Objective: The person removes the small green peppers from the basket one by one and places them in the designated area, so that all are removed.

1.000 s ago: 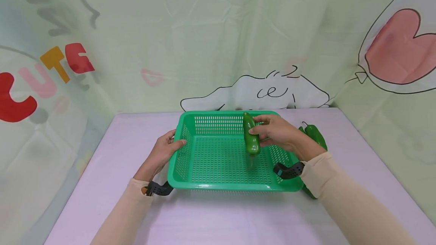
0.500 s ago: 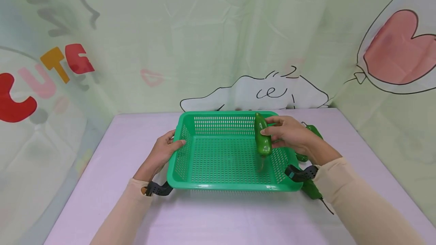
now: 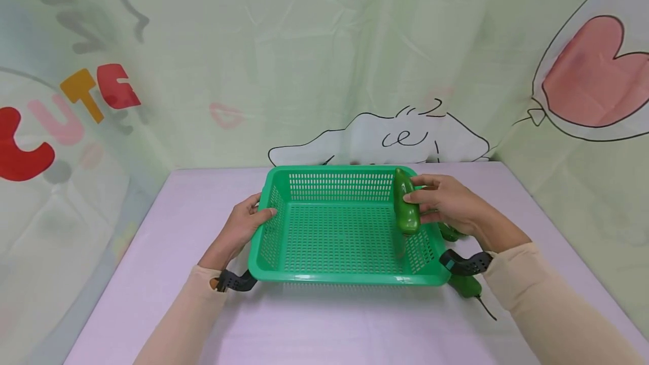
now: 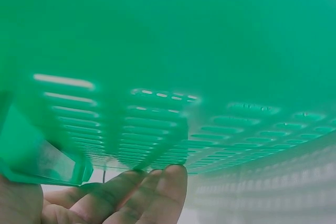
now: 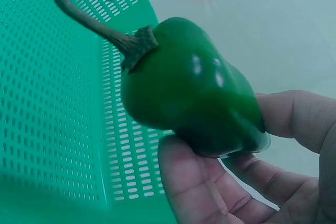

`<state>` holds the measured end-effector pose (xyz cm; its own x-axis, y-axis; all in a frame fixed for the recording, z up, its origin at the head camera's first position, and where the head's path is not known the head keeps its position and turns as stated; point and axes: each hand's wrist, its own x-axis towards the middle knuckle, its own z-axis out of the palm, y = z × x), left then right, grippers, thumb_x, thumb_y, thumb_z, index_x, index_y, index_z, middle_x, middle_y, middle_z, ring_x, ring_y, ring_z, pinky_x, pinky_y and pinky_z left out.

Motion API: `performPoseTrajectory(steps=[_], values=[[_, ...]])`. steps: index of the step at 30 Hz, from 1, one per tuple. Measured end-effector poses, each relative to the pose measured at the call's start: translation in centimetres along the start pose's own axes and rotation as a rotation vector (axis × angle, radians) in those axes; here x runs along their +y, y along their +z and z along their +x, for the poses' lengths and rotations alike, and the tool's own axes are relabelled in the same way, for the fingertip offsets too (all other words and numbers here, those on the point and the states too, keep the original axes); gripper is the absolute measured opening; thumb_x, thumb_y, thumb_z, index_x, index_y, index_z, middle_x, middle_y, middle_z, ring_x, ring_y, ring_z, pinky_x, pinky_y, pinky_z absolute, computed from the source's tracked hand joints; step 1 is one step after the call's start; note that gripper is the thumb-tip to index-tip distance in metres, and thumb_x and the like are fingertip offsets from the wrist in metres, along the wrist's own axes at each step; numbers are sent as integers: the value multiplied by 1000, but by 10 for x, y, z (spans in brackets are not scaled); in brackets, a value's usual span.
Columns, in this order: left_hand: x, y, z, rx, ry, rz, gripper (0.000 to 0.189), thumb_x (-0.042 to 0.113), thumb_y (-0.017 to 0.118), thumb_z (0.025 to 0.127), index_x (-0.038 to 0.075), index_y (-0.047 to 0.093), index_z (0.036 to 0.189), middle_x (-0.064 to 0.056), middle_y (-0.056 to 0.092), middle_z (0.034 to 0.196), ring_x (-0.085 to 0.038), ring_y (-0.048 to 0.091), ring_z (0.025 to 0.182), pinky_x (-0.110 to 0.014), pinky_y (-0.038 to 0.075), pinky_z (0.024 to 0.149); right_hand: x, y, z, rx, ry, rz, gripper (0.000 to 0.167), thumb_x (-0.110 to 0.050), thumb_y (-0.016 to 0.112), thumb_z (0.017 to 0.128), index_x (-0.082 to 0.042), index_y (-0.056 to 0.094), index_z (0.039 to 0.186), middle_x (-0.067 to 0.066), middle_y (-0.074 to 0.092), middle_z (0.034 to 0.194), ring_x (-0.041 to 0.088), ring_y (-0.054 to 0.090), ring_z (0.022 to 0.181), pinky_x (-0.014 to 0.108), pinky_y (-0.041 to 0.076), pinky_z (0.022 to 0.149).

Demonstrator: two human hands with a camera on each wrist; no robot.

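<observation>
A green plastic basket point(image 3: 350, 279) with slotted walls stands on the table, nothing lying on the part of its floor that shows. My left hand point(image 3: 244, 227) grips its left rim, the thumb over the edge. In the left wrist view, the fingers point(image 4: 170, 184) lie against the outside of the slotted wall. Above the basket's right end, my right hand point(image 3: 446, 201) pinches a glossy green chili pepper point(image 3: 407, 204) between thumb and fingers. Its long curved stem point(image 5: 89, 22) points toward the basket in the right wrist view.
Two more green peppers lie on the table right of the basket: one pepper point(image 3: 450, 234) partly hidden behind my right hand, another pepper point(image 3: 466, 286) beside the near right corner. A printed cloth backdrop point(image 3: 324, 72) rises behind the pale table point(image 3: 324, 325).
My right hand has moved to the right with the chili pepper, from over the basket's middle right toward its right wall. The left hand and the basket have stayed put.
</observation>
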<state>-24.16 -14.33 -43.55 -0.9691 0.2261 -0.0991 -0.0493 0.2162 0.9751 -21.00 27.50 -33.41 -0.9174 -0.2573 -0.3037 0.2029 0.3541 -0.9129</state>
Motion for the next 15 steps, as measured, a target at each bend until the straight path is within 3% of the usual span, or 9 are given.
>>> performPoseTrajectory(steps=[15], values=[[2,0,-1,-6,-4,-5,64,18,62,104,6,36,161,-26,68,131,-31,76,102,-39,65,83,14,-22,-18,35,-20,0,67,-14,61,104,11,27,157,8,66,103,17,70,82,35,65,78]])
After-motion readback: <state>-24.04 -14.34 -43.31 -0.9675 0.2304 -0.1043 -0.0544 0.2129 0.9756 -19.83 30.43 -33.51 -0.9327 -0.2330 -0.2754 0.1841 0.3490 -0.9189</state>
